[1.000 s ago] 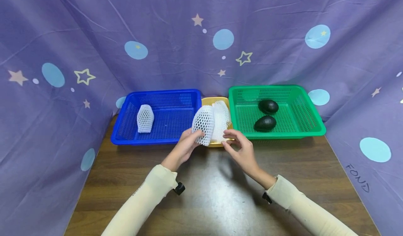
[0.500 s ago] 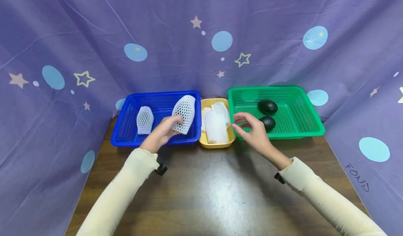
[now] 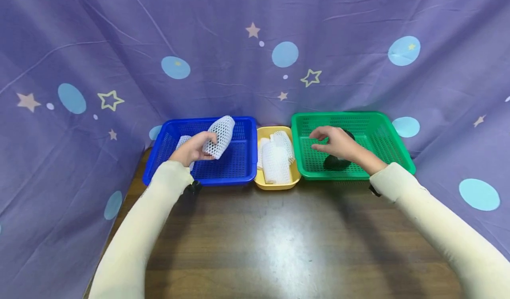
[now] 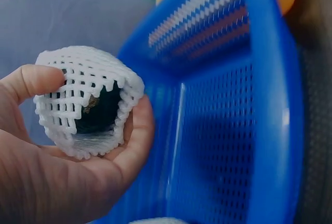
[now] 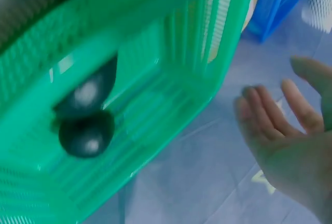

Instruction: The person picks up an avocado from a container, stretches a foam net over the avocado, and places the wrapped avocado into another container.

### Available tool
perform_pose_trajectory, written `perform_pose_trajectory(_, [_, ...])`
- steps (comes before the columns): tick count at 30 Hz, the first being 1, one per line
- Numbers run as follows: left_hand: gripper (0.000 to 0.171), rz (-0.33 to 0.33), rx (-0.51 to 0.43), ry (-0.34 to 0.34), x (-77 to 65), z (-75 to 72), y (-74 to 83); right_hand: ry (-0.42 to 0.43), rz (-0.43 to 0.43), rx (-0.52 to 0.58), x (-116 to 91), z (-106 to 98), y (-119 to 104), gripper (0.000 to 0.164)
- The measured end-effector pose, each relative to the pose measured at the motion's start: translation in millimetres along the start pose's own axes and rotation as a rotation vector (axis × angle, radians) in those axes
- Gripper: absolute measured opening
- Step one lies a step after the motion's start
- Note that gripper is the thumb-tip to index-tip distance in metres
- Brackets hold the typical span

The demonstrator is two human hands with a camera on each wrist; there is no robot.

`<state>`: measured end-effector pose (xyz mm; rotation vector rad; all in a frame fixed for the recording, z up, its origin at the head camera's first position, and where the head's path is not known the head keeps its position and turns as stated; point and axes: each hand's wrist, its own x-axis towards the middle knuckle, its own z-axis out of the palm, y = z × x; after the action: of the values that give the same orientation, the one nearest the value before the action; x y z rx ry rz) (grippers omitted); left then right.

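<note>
My left hand (image 3: 194, 148) grips an avocado in a white foam net sleeve (image 3: 223, 133) over the blue basket (image 3: 211, 183). Through the sleeve's open end, in the left wrist view, the dark avocado (image 4: 104, 112) shows its stem spot. Behind that hand another white net-sleeved item (image 3: 183, 140) lies in the blue basket, mostly hidden. My right hand (image 3: 338, 144) hovers over the green basket (image 3: 392, 150) with relaxed, bent fingers and nothing in them. Below it are two bare avocados, one (image 3: 336, 163) nearer and one (image 5: 88, 92) plain in the right wrist view.
Between the two baskets stands a small yellow tray (image 3: 277, 186) with several flat white foam net sleeves (image 3: 276, 164). All three sit in a row on the wooden table (image 3: 255, 237), against a purple curtain (image 3: 223, 46) with stars and dots.
My left hand has carried the sleeved avocado left from above the yellow tray to over the blue basket. My right hand has left the tray's sleeves and moved right, over the green basket.
</note>
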<state>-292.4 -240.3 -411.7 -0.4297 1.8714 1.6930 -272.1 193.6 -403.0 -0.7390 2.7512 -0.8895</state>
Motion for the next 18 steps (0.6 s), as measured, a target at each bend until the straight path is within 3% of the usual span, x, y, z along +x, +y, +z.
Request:
perform_pose_trajectory(4, [0.073, -0.050, 0.013, 0.036, 12.0, -8.3, 1.7, -0.143, 0.059, -0.050, 10, -14, 10, 0.041])
perform_pose_trajectory(9, [0.058, -0.091, 0.035, 0.079, 27.5, -8.3, -2.9, -0.296, 0.166, -0.069, 20, -24, 23, 0.051])
perform_pose_trajectory(13, [0.044, -0.111, 0.030, 0.099, 40.7, 0.4, -8.4, -0.344, 0.227, -0.109, 25, -24, 36, 0.054])
perform_pose_trajectory(18, [0.049, -0.134, -0.079, 0.102, 48.3, 16.5, -10.9, -0.361, 0.271, -0.118, 25, -23, 48, 0.055])
